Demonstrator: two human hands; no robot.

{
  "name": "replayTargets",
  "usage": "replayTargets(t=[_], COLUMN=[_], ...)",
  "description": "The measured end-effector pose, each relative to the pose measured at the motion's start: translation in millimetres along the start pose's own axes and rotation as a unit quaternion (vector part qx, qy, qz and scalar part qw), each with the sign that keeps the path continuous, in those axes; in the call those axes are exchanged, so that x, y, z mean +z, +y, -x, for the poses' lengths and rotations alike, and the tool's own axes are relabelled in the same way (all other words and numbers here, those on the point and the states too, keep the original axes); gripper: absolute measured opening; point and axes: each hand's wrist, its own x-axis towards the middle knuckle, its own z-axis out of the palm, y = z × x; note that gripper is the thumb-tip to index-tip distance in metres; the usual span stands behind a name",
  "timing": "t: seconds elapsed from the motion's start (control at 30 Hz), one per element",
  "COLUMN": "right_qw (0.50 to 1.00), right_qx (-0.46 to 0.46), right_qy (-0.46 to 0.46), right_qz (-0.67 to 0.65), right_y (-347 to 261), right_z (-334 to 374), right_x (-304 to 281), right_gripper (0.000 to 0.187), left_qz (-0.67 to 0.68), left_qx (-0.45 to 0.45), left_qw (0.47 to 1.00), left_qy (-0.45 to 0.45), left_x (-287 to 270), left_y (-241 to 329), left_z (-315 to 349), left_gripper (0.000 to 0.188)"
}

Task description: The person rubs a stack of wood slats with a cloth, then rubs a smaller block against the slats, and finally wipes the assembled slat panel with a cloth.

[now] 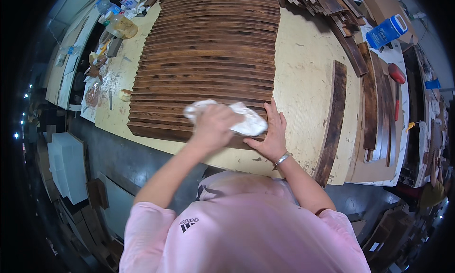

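A dark brown slatted wooden panel (204,59) lies on the pale worktable, its ridges running from left to right. Pressed onto the near part of the panel is a white cloth (249,123), bunched under my left hand (215,126). That hand is closed on the cloth and slightly blurred, and its fingertips are partly hidden. At the panel's near right corner rests my right hand (275,135), with thumb and fingers spread against the edges and a silver bracelet on its wrist.
A long dark board (334,116) lies on the worktable (303,74) to the right. Farther right are more planks (369,97), a red-headed mallet (396,75) and a blue jug (386,32). A jar of amber liquid (122,27) stands at the far left; stacked wood strips (327,3) lie behind.
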Motion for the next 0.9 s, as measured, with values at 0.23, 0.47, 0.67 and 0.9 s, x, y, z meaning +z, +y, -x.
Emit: replayTargets(t=[0.23,0.47,0.67,0.9], right_qw=[1.000,1.000,1.000,0.993], right_qx=[0.012,0.004,-0.013,0.032], right_qy=[0.006,0.010,-0.004,0.074], right_qz=[0.001,-0.007,0.027,-0.084], right_y=[0,3,-1,-11], right_z=[0,2,1,4], right_x=[1,-4,5,4], right_gripper=[0.122,0.120,0.115,0.102], left_qz=[-0.058,-0.107,-0.071,-0.015], left_qx=[-0.019,0.091,0.133,0.159], left_qw=[0.998,0.990,0.989,0.987], left_qy=[0.019,-0.033,0.001,-0.013], left_x=[-4,-11,30,32], left_y=[-14,-6,24,20], left_z=[12,-12,-31,-40], left_gripper=[0.036,0.041,0.029,0.055])
